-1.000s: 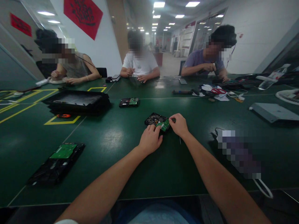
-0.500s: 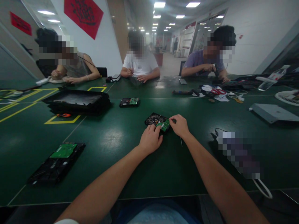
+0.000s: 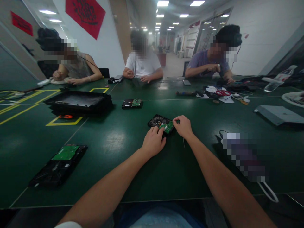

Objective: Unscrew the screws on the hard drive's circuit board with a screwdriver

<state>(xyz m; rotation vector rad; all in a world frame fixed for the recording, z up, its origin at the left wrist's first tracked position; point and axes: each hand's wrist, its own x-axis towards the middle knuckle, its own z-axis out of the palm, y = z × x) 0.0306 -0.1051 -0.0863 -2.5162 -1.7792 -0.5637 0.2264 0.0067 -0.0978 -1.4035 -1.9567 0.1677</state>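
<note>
A hard drive (image 3: 155,120) with its black housing and green circuit board (image 3: 168,127) lies in front of me on the table. My left hand (image 3: 154,141) is closed over its near edge, fingers on the housing and against the board. At the board's right edge, my right hand (image 3: 184,126) has thumb and forefinger pinched together. A thin metal rod (image 3: 183,142) sticks out below that hand toward me; its other end is hidden by the palm. Whether the fingertips also grip something small cannot be made out.
Another hard drive (image 3: 57,164) lies at the near left, and one (image 3: 132,103) farther back. Black trays (image 3: 79,103) sit at the left, an orange-handled tool (image 3: 66,117) beside them. A blurred-out object (image 3: 244,158) and a grey box (image 3: 280,114) are at right. Several people sit opposite.
Both my hands stay almost where they were on the hard drive. A small dark bit beside the right fingertips no longer shows. The view has shifted slightly.
</note>
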